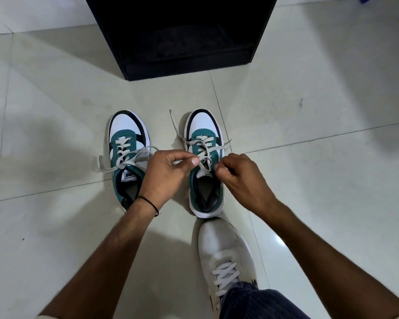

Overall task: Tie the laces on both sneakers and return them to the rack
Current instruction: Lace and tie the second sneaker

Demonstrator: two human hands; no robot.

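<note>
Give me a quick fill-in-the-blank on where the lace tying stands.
1. The left hand and right hand pinch the laces of the teal sneaker on the ____.
2. The other sneaker already has a ____ in its laces.
3. Both sneakers point their toes at a rack coloured ____.
Missing words: right; knot; black.

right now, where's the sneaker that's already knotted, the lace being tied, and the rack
knotted sneaker (124, 125), head view, on its white toe cap
lace (221, 146), head view, on the free strand slanting up to the right
rack (182, 70), head view, on its black bottom front edge
</note>
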